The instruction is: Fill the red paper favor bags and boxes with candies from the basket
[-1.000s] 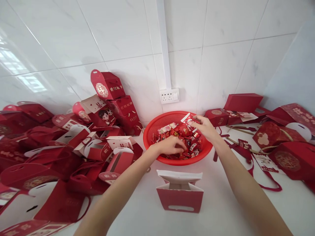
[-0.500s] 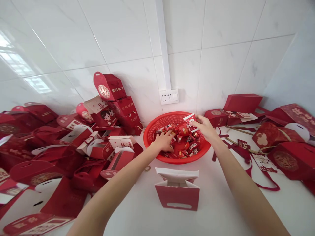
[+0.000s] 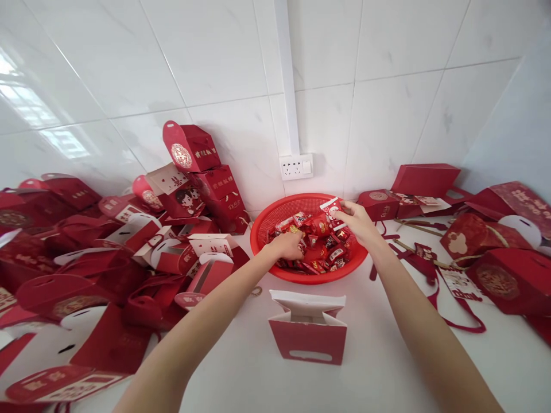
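Observation:
A red plastic basket point(image 3: 275, 207) with a perforated wall holds several wrapped candies point(image 3: 338, 252). My left hand point(image 3: 289, 245) is down among them with its fingers curled in; whatever lies under the fingers is hidden. Over the basket's right side, my right hand point(image 3: 356, 222) pinches a small red and white candy packet point(image 3: 330, 211) between thumb and fingers. In front of the basket stands a red paper box point(image 3: 310, 338), its white-lined top open toward me.
A large heap of red gift boxes point(image 3: 99, 275) covers the left side. Stacked boxes point(image 3: 217, 189) lean near the tiled wall. On the right lie more red boxes point(image 3: 499, 281), ribbons point(image 3: 469, 321) and cords. A socket point(image 3: 296, 166) is on the wall behind the basket.
My left hand's fingers, spread over the candies before, have curled in among them. My right hand still holds the packet in nearly the same place.

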The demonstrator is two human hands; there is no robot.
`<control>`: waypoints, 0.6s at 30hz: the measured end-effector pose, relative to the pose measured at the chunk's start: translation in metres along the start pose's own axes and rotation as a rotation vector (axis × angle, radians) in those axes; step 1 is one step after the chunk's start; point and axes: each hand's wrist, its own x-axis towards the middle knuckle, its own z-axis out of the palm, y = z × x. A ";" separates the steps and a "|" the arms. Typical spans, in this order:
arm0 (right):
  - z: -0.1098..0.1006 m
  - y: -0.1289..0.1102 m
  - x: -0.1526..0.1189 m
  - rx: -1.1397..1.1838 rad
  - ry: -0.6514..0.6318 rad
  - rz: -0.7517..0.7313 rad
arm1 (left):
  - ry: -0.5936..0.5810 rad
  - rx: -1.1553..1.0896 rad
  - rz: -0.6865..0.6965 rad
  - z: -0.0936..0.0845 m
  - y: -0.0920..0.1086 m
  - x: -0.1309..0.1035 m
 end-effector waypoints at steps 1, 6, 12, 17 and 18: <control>0.000 0.000 0.000 -0.004 -0.007 0.001 | -0.010 -0.023 0.034 0.000 0.000 0.000; 0.000 0.000 0.000 0.002 -0.021 0.012 | 0.067 -0.271 0.216 0.004 -0.004 0.004; 0.000 0.001 0.001 0.006 -0.005 0.015 | 0.228 -0.488 0.316 0.013 -0.013 0.016; 0.001 -0.001 0.000 0.004 -0.004 0.023 | 0.266 -0.391 0.283 0.011 -0.013 0.013; 0.001 -0.002 -0.001 0.008 -0.005 0.028 | 0.271 -0.375 0.290 0.010 -0.011 0.011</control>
